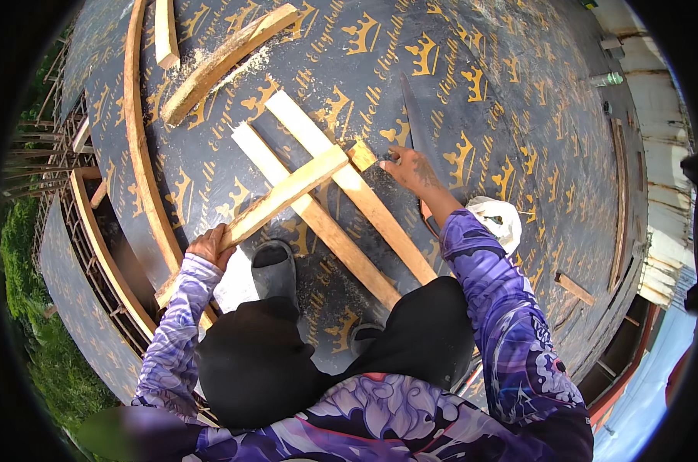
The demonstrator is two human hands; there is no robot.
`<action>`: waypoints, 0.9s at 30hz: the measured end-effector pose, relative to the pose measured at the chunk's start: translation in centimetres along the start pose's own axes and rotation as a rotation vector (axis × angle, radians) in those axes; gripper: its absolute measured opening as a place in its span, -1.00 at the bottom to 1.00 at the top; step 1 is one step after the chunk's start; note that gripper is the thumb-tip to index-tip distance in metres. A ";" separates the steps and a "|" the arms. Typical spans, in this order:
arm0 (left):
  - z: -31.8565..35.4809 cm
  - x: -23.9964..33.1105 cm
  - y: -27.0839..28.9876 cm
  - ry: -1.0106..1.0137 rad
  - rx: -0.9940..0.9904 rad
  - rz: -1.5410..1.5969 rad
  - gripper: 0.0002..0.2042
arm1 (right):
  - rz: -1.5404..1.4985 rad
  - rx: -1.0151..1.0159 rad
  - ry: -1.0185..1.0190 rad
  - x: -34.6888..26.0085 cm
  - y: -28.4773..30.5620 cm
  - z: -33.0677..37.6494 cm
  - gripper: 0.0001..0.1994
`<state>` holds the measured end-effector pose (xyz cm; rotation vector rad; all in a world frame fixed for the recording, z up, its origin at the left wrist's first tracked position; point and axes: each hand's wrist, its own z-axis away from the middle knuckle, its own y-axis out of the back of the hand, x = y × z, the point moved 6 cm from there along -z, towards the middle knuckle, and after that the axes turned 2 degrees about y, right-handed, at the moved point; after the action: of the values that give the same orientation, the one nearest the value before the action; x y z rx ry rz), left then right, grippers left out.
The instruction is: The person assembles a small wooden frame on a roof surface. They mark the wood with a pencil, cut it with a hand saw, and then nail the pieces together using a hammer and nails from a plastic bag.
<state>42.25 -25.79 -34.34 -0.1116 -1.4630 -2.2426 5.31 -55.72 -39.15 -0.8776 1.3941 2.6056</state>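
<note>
My left hand is closed around a wooden batten. This batten lies slantwise across two roughly parallel wooden pieces, a left one and a right one. Just past its far end sits a short wood block. My right hand hovers beside that block, fingers parted and fingertips close to it; I cannot tell whether they touch. A hand saw lies by my right hand, its dark blade pointing away and its orange-edged handle partly hidden by my forearm.
Dark panels with yellow crown prints form the floor. A curved-looking long beam and a thick sawn piece lie at left, amid sawdust. A white bag sits by my right forearm. An opening with bars borders the left edge.
</note>
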 end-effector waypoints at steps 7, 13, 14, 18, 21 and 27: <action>9.5 -9.4 -2.4 0.236 0.140 0.192 -0.40 | 0.126 0.129 -0.119 -2.8 -5.7 -5.1 -0.30; 16.7 -16.3 -12.3 0.580 0.188 0.306 -0.30 | -0.154 0.171 -0.344 -5.3 -7.1 -3.9 -0.34; 17.1 -17.0 -13.7 0.666 0.123 0.368 -0.31 | -0.188 0.159 -0.385 -6.0 -6.8 -3.7 -0.34; 14.9 -14.0 -13.9 0.615 0.227 0.382 -0.33 | -0.145 0.180 -0.334 0.3 -4.2 -5.4 -0.33; 12.9 -10.3 -6.9 0.505 0.466 0.298 -0.35 | -0.053 0.209 -0.062 -5.2 -2.1 -6.4 -0.41; 1.3 -4.7 0.6 0.261 0.517 0.763 -0.46 | 0.133 0.104 0.760 -25.7 -2.6 -8.7 -0.47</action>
<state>46.42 -23.26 -34.73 -0.1681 -1.4742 -1.1971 31.57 -55.67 -31.78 -1.9446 1.7468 2.3349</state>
